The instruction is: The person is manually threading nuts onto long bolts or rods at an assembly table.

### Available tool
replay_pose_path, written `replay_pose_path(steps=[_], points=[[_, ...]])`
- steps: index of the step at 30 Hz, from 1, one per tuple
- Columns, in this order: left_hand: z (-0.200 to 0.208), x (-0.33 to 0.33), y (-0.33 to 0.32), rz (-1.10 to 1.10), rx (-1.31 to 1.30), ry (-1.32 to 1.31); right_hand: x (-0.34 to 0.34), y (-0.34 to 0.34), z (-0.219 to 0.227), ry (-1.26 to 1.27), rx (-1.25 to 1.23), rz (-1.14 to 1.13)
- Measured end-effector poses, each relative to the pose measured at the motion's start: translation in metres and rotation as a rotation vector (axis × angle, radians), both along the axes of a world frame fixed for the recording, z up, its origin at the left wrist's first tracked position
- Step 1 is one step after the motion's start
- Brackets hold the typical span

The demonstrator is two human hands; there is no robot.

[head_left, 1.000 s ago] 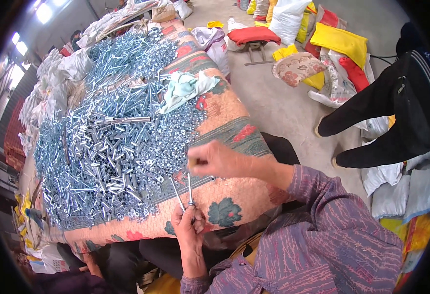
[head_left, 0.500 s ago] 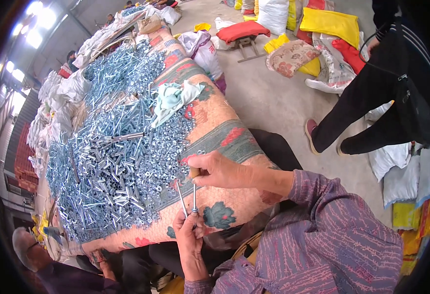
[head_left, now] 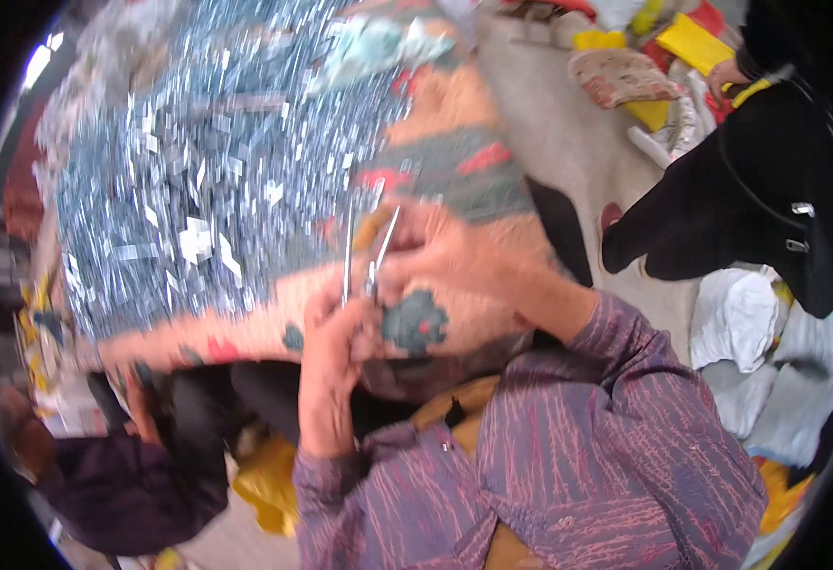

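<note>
Two slim metal bolts (head_left: 347,256) stand up from my left hand (head_left: 333,337), which is closed round their lower ends above the near part of the cloth-covered table. One stands nearly upright and the other leans right. My right hand (head_left: 450,252) is closed just to the right, its fingertips at the lower part of the leaning bolt. A short tan piece (head_left: 371,228), perhaps a wooden handle, shows at its fingers. Motion blur hides the fine detail. Beyond my hands lies a wide heap of metal bolts, sleeves and nuts (head_left: 198,180).
The patterned cloth (head_left: 478,104) covers the table, with a pale green rag (head_left: 378,52) at the heap's far side. A person in dark clothes (head_left: 113,484) sits at the left. Another person in black trousers (head_left: 692,190) stands at the right, near white sacks (head_left: 735,323).
The view has tilted down, so the table sits higher in it. My right hand has come down toward my left, and the tan piece has left the top of the bolt.
</note>
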State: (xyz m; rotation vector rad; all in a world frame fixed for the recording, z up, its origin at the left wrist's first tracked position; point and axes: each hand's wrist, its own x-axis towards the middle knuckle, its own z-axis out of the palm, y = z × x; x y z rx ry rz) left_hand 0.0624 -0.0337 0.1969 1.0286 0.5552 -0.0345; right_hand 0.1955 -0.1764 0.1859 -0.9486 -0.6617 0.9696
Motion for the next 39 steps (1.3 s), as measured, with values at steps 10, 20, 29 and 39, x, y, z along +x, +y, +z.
replay_pose_path(steps=[10, 20, 29, 39], points=[[-0.039, -0.056, 0.034, 0.019, -0.125, -0.134, -0.031, 0.023, 0.001, -0.167, -0.128, -0.104], [-0.047, -0.081, 0.010, 0.261, 0.202, -0.097, -0.063, 0.038, -0.009, -0.145, -0.239, -0.278], [-0.051, -0.085, 0.013, 0.294, 0.125, -0.115, -0.049, 0.031, -0.010, -0.298, -0.250, -0.287], [-0.056, -0.087, 0.018, 0.329, 0.044, -0.142, -0.030, 0.022, -0.009, -0.200, -0.412, 0.140]])
